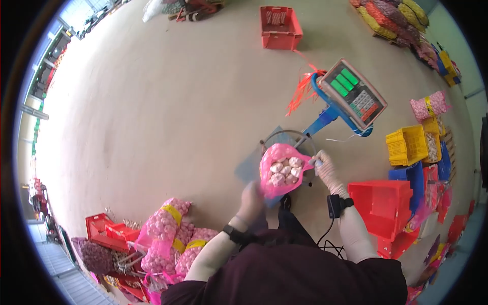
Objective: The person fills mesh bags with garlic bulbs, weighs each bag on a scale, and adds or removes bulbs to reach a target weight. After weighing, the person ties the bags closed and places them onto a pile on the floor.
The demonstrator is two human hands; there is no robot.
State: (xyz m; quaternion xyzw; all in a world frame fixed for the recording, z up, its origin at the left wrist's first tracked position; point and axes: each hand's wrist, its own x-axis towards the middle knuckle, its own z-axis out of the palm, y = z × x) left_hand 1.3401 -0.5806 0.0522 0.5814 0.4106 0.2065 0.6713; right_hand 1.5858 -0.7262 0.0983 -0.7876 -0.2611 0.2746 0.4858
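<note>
An opened pink mesh bag (278, 191) full of garlic bulbs (284, 171) is in front of me, over the blue platform scale (249, 166). My right hand (324, 166) is closed on the bag's gathered edge at its right side. Beside the lower left of the bag is my left hand (251, 202), smeared by motion, so its fingers do not show clearly. The scale's display (352, 93), with green lit windows and a keypad, tilts on a blue post beyond the bag. A round metal rail stands around the platform.
Filled pink mesh bags (161, 226) are stacked at lower left beside red crates (105, 231). To the right stand a large red crate (381, 208) and a yellow crate (406, 146). Another red crate (281, 28) sits ahead. Orange strings (303, 91) hang from the scale post.
</note>
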